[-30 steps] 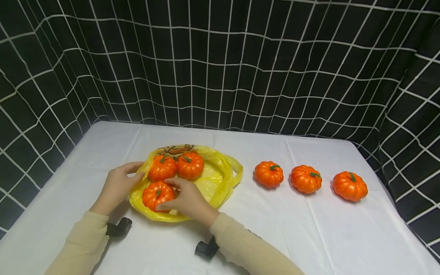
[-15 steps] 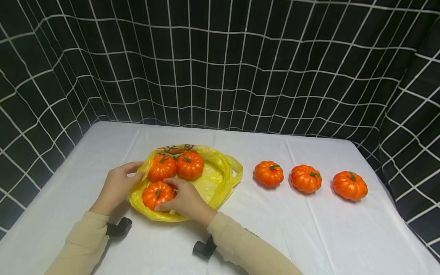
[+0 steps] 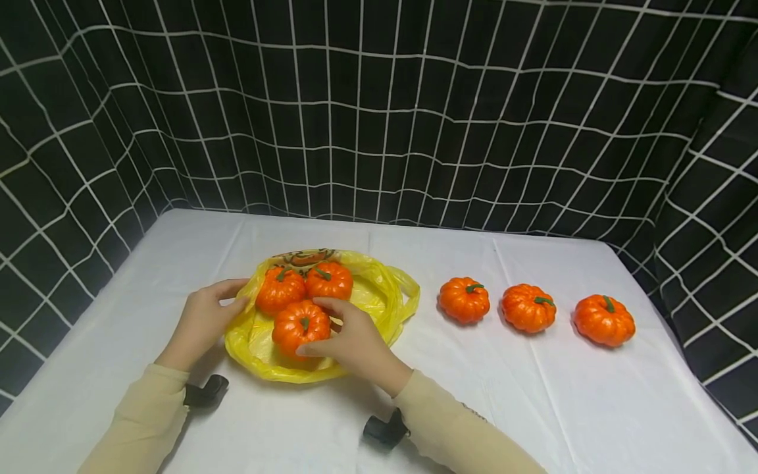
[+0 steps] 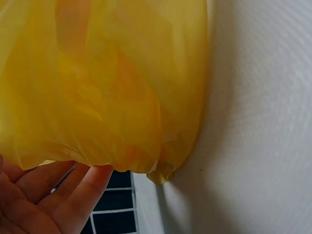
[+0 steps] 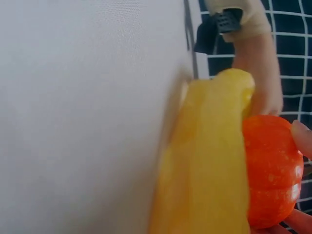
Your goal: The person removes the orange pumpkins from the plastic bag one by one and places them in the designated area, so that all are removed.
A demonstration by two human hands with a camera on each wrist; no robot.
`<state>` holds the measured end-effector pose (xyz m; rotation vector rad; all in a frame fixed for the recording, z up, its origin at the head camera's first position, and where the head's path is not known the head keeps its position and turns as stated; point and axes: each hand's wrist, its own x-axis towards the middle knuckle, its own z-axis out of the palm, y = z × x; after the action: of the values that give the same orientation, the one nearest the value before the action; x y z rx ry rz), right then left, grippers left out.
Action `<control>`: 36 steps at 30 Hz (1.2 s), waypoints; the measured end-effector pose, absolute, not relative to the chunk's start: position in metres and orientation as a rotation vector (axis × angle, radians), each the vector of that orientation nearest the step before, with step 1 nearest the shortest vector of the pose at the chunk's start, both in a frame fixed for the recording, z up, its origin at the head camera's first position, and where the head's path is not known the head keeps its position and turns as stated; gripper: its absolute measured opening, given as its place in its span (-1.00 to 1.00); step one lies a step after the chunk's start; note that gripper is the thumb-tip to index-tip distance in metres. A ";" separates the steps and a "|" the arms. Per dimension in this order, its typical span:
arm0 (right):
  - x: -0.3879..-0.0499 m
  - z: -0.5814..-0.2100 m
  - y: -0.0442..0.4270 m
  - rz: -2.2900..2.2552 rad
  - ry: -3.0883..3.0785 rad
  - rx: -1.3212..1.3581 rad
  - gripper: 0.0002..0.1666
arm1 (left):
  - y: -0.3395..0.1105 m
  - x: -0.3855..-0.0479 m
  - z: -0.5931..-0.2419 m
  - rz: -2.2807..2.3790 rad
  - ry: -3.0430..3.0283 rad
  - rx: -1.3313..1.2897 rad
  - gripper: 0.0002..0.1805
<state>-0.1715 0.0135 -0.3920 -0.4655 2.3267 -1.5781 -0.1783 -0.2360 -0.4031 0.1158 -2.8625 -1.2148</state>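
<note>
A yellow plastic bag lies with its mouth wide on the table, and two small orange pumpkins, the left one and the right one, sit inside at the back. My right hand grips a third pumpkin between thumb and fingers, over the bag's front part. In the right wrist view this pumpkin shows beyond the bag's yellow rim. At the bag's left edge my left hand holds the rim; its fingers partly vanish behind the plastic in the left wrist view.
Three more pumpkins stand in a row on the right side of the white-covered table: a left one, a middle one and a right one. Dark cloth with a white grid rises behind and beside the table.
My right hand has moved right with the gripped pumpkin, away from the bag's left front wall, and seems slightly higher. My left hand keeps its place on the rim.
</note>
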 end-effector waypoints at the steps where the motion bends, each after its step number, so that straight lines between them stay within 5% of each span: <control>1: -0.171 -0.390 0.017 -1.591 2.324 -0.462 -0.10 | -0.236 -0.178 -0.403 -1.216 -2.867 0.121 -0.50; 36: -0.142 -0.376 0.150 -1.613 2.503 -0.254 -0.14 | -0.234 -0.177 -0.401 -1.233 -2.887 0.140 -0.49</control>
<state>-0.1424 0.1501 -0.3756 -0.2535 2.5029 -1.6127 -0.1768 -0.2336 -0.4013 0.1404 -2.8872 -1.2333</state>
